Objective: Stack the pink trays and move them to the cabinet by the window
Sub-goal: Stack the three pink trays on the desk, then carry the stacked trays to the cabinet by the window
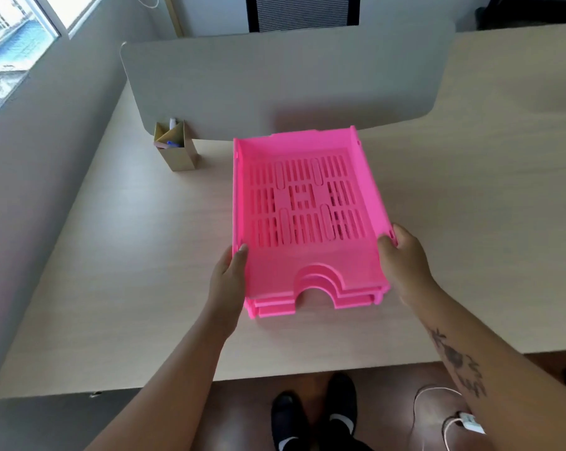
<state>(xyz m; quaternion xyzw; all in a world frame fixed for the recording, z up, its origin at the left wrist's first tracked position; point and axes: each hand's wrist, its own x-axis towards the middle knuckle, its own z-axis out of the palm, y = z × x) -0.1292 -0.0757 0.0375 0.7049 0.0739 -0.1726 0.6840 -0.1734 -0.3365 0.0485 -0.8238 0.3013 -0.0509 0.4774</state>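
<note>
— Two hands on it? How do they grip?
— Both clamp the stack of pink trays near its front corners: the left hand presses the left wall, thumb hooked over the rim; the right hand pinches the right wall, thumb inside, fingers outside.
— And the stack?
— Nested, on the desk, notched front facing the person.
— Room around it?
— Bare desktop on either side — the divider panel just behind, a pen holder off to the left, the desk's near edge close.
</note>
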